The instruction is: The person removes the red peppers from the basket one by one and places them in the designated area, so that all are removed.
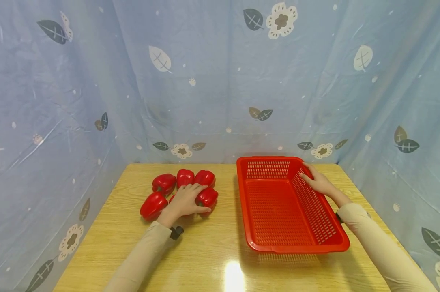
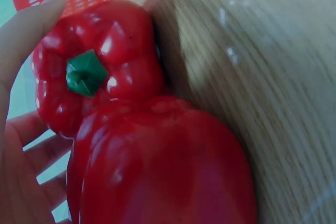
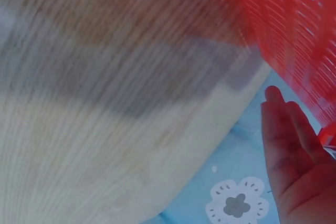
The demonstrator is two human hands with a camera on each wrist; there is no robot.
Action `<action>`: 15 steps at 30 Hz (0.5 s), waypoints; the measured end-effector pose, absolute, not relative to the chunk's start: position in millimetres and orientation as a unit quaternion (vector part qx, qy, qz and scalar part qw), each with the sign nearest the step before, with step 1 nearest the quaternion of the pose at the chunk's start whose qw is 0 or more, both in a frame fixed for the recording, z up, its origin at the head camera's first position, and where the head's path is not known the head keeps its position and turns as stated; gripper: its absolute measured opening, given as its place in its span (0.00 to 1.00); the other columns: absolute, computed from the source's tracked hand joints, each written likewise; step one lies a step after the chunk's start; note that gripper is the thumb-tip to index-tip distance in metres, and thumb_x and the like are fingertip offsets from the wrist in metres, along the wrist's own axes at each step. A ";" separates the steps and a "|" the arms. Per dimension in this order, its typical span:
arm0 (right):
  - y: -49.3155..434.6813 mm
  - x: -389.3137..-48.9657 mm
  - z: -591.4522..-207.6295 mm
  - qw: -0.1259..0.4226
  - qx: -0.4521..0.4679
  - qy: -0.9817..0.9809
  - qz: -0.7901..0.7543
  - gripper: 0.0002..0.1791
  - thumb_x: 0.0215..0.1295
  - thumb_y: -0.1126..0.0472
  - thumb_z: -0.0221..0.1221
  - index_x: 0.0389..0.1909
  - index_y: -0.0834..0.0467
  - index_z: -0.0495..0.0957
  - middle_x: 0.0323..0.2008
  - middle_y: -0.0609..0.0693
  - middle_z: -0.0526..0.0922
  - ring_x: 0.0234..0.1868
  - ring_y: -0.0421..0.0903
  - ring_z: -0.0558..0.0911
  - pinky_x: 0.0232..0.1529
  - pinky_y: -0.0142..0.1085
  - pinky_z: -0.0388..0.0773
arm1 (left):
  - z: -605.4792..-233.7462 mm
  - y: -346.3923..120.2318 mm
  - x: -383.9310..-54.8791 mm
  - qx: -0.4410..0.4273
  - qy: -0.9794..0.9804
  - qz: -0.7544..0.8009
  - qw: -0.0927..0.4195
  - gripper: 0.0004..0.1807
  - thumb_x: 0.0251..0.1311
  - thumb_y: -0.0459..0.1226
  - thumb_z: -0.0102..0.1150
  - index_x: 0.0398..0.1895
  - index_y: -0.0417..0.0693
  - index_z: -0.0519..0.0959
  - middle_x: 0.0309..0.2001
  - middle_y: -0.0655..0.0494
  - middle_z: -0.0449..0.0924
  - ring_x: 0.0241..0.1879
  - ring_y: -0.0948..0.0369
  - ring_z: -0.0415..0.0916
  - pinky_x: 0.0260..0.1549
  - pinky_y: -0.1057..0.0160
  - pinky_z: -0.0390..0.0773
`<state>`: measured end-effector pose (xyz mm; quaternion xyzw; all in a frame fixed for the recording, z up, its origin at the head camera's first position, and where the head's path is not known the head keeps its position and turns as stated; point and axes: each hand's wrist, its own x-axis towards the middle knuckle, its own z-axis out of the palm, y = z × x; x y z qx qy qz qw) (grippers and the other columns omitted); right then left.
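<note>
At the front right of a group of peppers, my left hand [image 1: 185, 201] has its thumb and fingers around a red bell pepper [image 1: 207, 198]. The left wrist view shows this pepper's green stem [image 2: 86, 73], with the thumb at its upper edge and the fingers along the far side. A second pepper [image 2: 168, 166] lies against it, nearer the wrist. On the right wall of a red plastic basket [image 1: 246, 221], my right hand [image 1: 319, 183] holds the rim, thumb inside and fingers outside. From the right wrist, those fingers [image 3: 286, 135] look fairly straight beside the slotted wall.
Behind and left of the left hand lie several other red peppers, including one at the far left [image 1: 153, 206] and one at the back [image 1: 185, 178]. All this is on a wooden table [image 1: 205, 251]. A patterned blue curtain [image 1: 205, 93] surrounds the table's back and sides.
</note>
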<state>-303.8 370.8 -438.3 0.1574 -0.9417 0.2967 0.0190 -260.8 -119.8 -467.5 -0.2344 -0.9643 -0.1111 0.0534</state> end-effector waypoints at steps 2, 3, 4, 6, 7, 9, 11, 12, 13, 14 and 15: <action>370.2 -304.0 -435.4 0.019 0.164 -0.944 0.287 0.36 0.71 0.52 0.44 0.70 0.68 0.43 0.63 0.76 0.55 0.59 0.74 0.62 0.56 0.65 0.60 | -467.2 -121.1 -261.6 -0.231 -0.965 -0.112 0.050 0.49 0.39 0.69 0.59 0.65 0.57 0.65 0.63 0.52 0.67 0.61 0.49 0.64 0.60 0.45 0.60; 370.1 -304.4 -434.1 0.020 0.165 -0.945 0.282 0.36 0.71 0.52 0.45 0.69 0.69 0.43 0.64 0.76 0.54 0.59 0.74 0.61 0.56 0.65 0.59 | -466.9 -121.7 -262.1 -0.231 -0.965 -0.113 0.051 0.49 0.39 0.69 0.59 0.65 0.57 0.65 0.63 0.52 0.67 0.61 0.49 0.64 0.61 0.45 0.60; 370.1 -304.9 -432.9 0.019 0.167 -0.946 0.277 0.36 0.71 0.51 0.45 0.69 0.69 0.44 0.64 0.76 0.54 0.60 0.74 0.61 0.57 0.65 0.59 | -466.0 -122.1 -262.7 -0.232 -0.965 -0.114 0.051 0.49 0.40 0.69 0.59 0.65 0.57 0.65 0.63 0.52 0.67 0.61 0.49 0.64 0.60 0.45 0.61; 370.2 -305.2 -431.0 0.019 0.167 -0.951 0.261 0.37 0.71 0.50 0.44 0.69 0.69 0.45 0.65 0.75 0.53 0.61 0.74 0.59 0.57 0.65 0.57 | -464.0 -123.0 -264.0 -0.234 -0.964 -0.114 0.055 0.48 0.40 0.69 0.58 0.64 0.56 0.66 0.63 0.52 0.68 0.60 0.50 0.65 0.60 0.46 0.61; 370.5 -305.7 -430.4 0.019 0.166 -0.952 0.256 0.37 0.71 0.50 0.44 0.69 0.69 0.45 0.65 0.75 0.53 0.62 0.73 0.58 0.58 0.65 0.56 | -462.7 -123.5 -264.6 -0.235 -0.964 -0.113 0.058 0.48 0.40 0.69 0.58 0.64 0.55 0.66 0.62 0.52 0.68 0.60 0.51 0.65 0.60 0.46 0.62; 371.6 -306.7 -429.1 0.018 0.165 -0.955 0.245 0.37 0.71 0.49 0.43 0.69 0.69 0.45 0.66 0.74 0.52 0.63 0.72 0.56 0.59 0.65 0.55 | -459.6 -124.7 -266.2 -0.238 -0.962 -0.113 0.070 0.47 0.41 0.69 0.57 0.62 0.53 0.68 0.60 0.52 0.71 0.57 0.52 0.67 0.58 0.46 0.64; 372.6 -307.4 -427.4 0.015 0.164 -0.959 0.232 0.37 0.71 0.48 0.43 0.70 0.69 0.45 0.66 0.73 0.51 0.64 0.72 0.55 0.59 0.65 0.54 | -456.4 -126.1 -267.9 -0.237 -0.962 -0.111 0.079 0.46 0.42 0.69 0.57 0.61 0.53 0.69 0.57 0.53 0.72 0.55 0.53 0.68 0.56 0.47 0.65; 372.9 -308.3 -426.5 0.015 0.165 -0.960 0.227 0.38 0.71 0.47 0.43 0.69 0.69 0.45 0.66 0.73 0.52 0.64 0.72 0.55 0.59 0.65 0.54 | -454.9 -126.9 -268.8 -0.237 -0.962 -0.111 0.084 0.46 0.42 0.69 0.57 0.61 0.52 0.69 0.56 0.53 0.73 0.54 0.53 0.68 0.56 0.47 0.65; 373.3 -308.8 -425.7 0.015 0.164 -0.961 0.221 0.38 0.71 0.47 0.43 0.70 0.69 0.45 0.66 0.73 0.52 0.64 0.71 0.56 0.59 0.65 0.55 | -453.4 -127.9 -269.8 -0.237 -0.961 -0.112 0.087 0.46 0.42 0.69 0.57 0.61 0.52 0.70 0.56 0.53 0.73 0.54 0.53 0.68 0.56 0.46 0.65; 373.3 -309.3 -424.4 0.015 0.165 -0.962 0.215 0.38 0.71 0.47 0.43 0.69 0.69 0.45 0.66 0.73 0.52 0.64 0.72 0.56 0.59 0.65 0.55 | -451.9 -128.8 -270.7 -0.237 -0.960 -0.115 0.090 0.45 0.42 0.68 0.58 0.61 0.52 0.70 0.56 0.52 0.73 0.55 0.53 0.68 0.56 0.45 0.65; 373.0 -309.7 -423.0 0.015 0.164 -0.964 0.207 0.38 0.71 0.47 0.43 0.69 0.69 0.45 0.66 0.73 0.52 0.63 0.72 0.57 0.58 0.65 0.57 | -450.4 -129.7 -271.8 -0.236 -0.961 -0.117 0.090 0.46 0.42 0.68 0.58 0.61 0.52 0.69 0.57 0.51 0.72 0.55 0.52 0.68 0.57 0.44 0.65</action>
